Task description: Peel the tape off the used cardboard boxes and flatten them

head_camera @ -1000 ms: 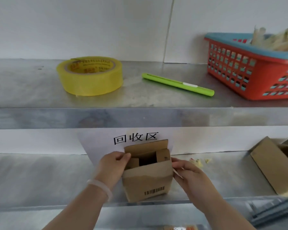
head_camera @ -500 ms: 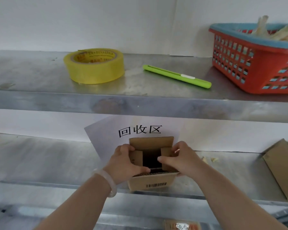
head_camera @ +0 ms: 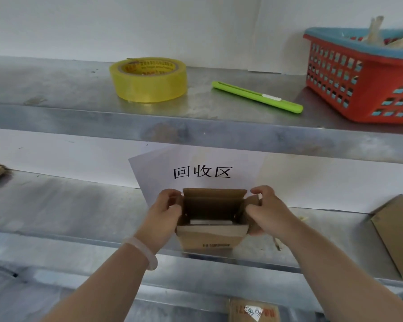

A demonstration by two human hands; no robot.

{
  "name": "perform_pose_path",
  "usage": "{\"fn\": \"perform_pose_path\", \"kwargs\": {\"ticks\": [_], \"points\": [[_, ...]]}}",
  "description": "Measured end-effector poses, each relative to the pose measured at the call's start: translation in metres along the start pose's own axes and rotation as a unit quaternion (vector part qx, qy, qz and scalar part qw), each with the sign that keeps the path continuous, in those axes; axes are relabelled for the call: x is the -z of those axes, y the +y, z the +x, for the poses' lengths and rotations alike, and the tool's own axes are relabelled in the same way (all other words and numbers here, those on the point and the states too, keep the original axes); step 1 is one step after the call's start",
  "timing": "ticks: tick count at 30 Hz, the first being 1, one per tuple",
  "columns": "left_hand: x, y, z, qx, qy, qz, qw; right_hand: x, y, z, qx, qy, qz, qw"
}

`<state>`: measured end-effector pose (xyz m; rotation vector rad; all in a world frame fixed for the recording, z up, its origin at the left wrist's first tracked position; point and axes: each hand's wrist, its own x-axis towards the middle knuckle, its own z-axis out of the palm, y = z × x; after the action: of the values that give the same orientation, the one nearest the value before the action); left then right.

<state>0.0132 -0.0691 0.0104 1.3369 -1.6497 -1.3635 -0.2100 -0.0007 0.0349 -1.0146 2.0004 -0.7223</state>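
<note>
One open cardboard box (head_camera: 209,239), flaps gripped by left hand (head_camera: 165,213), right hand (head_camera: 269,211)

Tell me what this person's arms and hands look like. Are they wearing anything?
Both arms are bare, with no sleeves showing. The left hand and the right hand have no gloves, and I can't see any rings. A pale, milky-white bangle goes round the left wrist. The right wrist has nothing on it.
</note>
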Motion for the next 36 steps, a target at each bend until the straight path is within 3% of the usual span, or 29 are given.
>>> {"fn": "perform_pose_path", "kwargs": {"ticks": [3, 8, 12, 15, 19, 23, 27, 30, 36], "points": [[0.004, -0.01, -0.011, -0.055, 0.02, -0.021, 0.998, 0.005, 0.021, -0.012, 0.057, 0.002, 0.018, 0.998], [-0.004, -0.026, -0.029, -0.116, -0.028, -0.057, 0.991, -0.005, 0.048, -0.021, 0.056, 0.005, 0.199, 0.978], [-0.013, -0.043, -0.033, -0.064, -0.057, -0.1, 0.991, -0.016, 0.063, -0.023, 0.019, -0.023, 0.261, 0.965], [-0.02, -0.06, -0.03, -0.069, -0.027, 0.07, 0.995, -0.025, 0.073, -0.021, -0.023, -0.047, 0.279, 0.959], [-0.033, -0.079, -0.029, -0.076, -0.093, 0.209, 0.971, -0.041, 0.083, -0.018, -0.044, -0.02, 0.089, 0.995], [-0.042, -0.101, -0.026, -0.127, -0.108, 0.393, 0.904, -0.056, 0.098, -0.008, -0.027, 0.004, -0.013, 1.0], [-0.046, -0.115, -0.017, -0.124, -0.163, 0.537, 0.818, -0.071, 0.113, -0.006, -0.03, -0.021, -0.168, 0.985], [-0.048, -0.119, -0.01, -0.129, -0.155, 0.551, 0.81, -0.076, 0.119, -0.004, 0.005, 0.001, -0.311, 0.951], [-0.051, -0.141, 0.001, -0.12, -0.168, 0.571, 0.794, -0.095, 0.127, 0.015, 0.122, -0.056, -0.395, 0.909]]}}
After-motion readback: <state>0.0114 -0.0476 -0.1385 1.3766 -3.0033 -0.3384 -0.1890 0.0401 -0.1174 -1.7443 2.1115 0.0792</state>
